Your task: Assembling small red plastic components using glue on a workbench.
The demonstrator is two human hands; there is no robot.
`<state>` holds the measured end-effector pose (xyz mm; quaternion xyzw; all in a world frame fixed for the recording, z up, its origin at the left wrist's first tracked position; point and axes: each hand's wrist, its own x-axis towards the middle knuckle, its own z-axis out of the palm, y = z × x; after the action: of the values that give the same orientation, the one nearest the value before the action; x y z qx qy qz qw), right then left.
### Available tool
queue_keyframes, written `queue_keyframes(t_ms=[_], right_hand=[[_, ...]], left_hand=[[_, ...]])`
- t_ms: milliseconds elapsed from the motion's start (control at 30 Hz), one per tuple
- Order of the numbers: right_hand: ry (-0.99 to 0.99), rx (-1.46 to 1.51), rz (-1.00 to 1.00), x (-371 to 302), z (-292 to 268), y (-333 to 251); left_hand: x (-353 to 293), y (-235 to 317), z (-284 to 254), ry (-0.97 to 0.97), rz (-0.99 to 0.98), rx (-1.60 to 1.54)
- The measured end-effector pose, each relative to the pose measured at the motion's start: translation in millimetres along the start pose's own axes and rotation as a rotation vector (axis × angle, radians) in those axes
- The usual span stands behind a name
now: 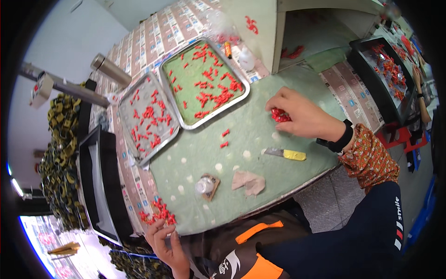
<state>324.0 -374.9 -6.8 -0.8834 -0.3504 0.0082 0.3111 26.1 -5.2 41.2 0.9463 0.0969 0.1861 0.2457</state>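
Right hand [304, 116] grip closed over a clump of small red parts [280, 115] on the green tabletop [260, 153]. Left hand [162, 239] fingers apart, touching the red pile [158, 215] at the near edge. Risks: that pile sits right on the lip, a nudge could drop parts; loose grip may scatter pieces short of the trays [186, 122]

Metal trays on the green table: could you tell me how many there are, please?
2. One tray with a green liner sits at the far middle; a bare grey tray lies to its left. Both hold small red pieces. A dark tray stands on the neighbouring bench.
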Motion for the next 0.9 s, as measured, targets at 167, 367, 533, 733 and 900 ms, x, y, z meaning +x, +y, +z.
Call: queue_keyframes(t_ms=[167, 367, 533, 733, 900], right_hand=[[0.085, 0.251, 0.216, -5.0, -16.5, -14.9], [0.182, 0.080, 0.302, -27.0, -21.1, -16.5], [0.213, -0.103, 0.245, -29.8, -7.9, -10.7], [0.093, -0.224, 0.249, -21.4, -5.0, -1.6], [0.068, -0.188, 0.259, -19.6, -3.9, -6.3]], left_hand=[[-12.4, -0.9, 3.2, 0.040, -0.087, -0.100], [-20.2, -10.5, 3.6, 0.041, -0.099, -0.176], [-20.3, -13.8, 4.0, 0.033, -0.069, -0.241], [-19.0, -14.9, 3.9, 0.035, -0.029, -0.283], [-22.9, -15.7, 2.9, 0.022, -0.019, -0.296]])
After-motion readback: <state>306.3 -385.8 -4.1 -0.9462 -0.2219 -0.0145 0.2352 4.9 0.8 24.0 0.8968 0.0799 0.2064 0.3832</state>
